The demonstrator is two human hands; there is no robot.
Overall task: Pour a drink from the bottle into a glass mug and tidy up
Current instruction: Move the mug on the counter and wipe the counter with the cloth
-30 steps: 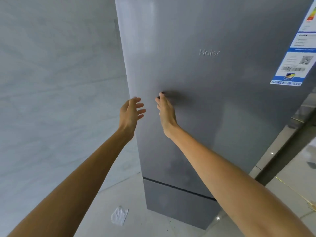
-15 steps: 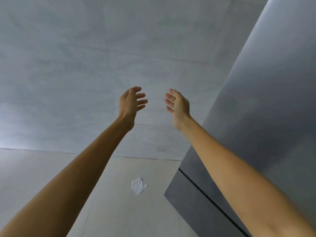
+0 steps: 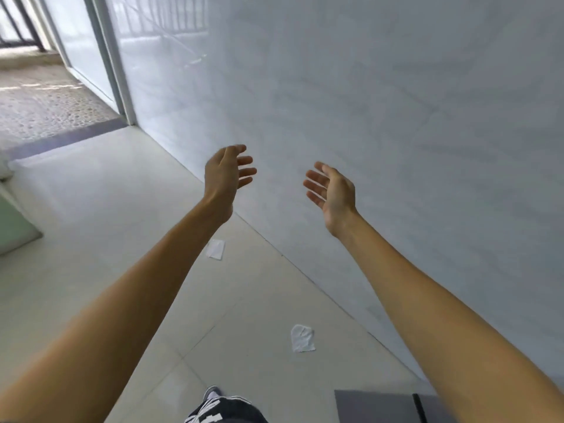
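Two empty hands (image 3: 227, 175), paper scraps (image 3: 302, 338), floor (image 3: 91, 209)

Both forearms ran out past the bottom edge, elbows not seen. Left arm (image 3: 146, 288) covered part of the upper paper scrap (image 3: 216, 249) on the floor; its left edge was hidden. Left hand (image 3: 225, 175) showed its back, so the palm was out of sight and the fingertips were smeared by motion blur. Dark grey slab (image 3: 375, 406) at bottom right was cut by the frame edge and partly behind the right arm (image 3: 457, 331); could not tell what it was. Shoe (image 3: 211, 393) and dark printed garment (image 3: 225, 412) were cropped at the bottom, print unreadable. Green object (image 3: 13, 224) was cut by the left edge, unidentifiable. Railing (image 3: 18, 22) at top left was blurred and cropped.
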